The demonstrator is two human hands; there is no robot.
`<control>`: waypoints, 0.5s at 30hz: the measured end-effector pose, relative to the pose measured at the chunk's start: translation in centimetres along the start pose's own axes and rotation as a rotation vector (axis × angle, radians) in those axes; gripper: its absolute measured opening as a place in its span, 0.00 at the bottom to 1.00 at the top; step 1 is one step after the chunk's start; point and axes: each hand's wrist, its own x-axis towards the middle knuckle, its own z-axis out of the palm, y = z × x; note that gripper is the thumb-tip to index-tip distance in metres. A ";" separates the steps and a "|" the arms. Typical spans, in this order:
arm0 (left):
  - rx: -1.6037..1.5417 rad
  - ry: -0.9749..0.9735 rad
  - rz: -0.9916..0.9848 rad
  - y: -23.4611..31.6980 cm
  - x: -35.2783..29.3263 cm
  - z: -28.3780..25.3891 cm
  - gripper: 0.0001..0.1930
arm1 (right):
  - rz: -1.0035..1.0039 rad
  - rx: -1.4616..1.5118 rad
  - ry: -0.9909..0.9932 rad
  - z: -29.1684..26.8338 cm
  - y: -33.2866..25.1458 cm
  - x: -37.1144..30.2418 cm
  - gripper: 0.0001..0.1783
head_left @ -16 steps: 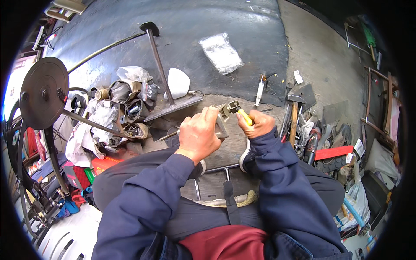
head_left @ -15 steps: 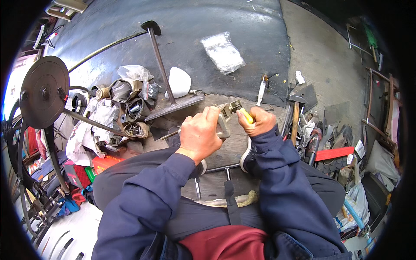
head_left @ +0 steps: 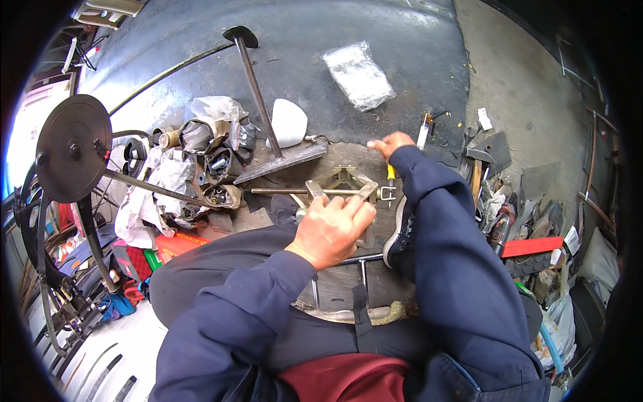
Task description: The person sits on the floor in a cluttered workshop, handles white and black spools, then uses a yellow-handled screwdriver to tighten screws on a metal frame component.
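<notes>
A metal scissor jack (head_left: 365, 189) lies between my feet, its long threaded rod pointing left. My left hand (head_left: 329, 233) is closed over the near side of the jack, fingers curled on its frame, and covers part of it. Just beyond the rod's right end, my right hand (head_left: 394, 145) is closed at the top of a yellow-handled tool (head_left: 391, 173), which looks like a screwdriver. Its thin shaft points back toward me, beside the U-shaped end fitting of the rod. How the fingers wrap the handle is partly hidden.
A T-shaped metal stand (head_left: 281, 164) and a white rounded piece (head_left: 289, 123) stand beyond the jack. Bags of parts (head_left: 218, 161) and a black disc on a frame (head_left: 74, 149) are at left. Scrap and a red bar (head_left: 532, 246) lie right. A clear plastic packet (head_left: 360, 76) lies ahead.
The jack has gone from tilted up in my hands to lower and level. My right hand has moved farther away, and the yellow handle now points toward me. The view has shifted slightly.
</notes>
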 end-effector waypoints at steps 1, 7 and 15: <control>-0.007 0.001 -0.010 0.0 0.0 0.0 0.24 | 0.038 -0.039 -0.069 1.6 1.5 0.0 0.37; -0.001 0.015 -0.032 -0.3 0.1 0.0 0.24 | 0.252 0.792 -0.033 10.6 7.1 -6.3 0.37; -0.008 -0.033 -0.037 0.3 -0.3 -0.2 0.22 | 0.414 1.137 0.111 15.6 4.4 -18.5 0.37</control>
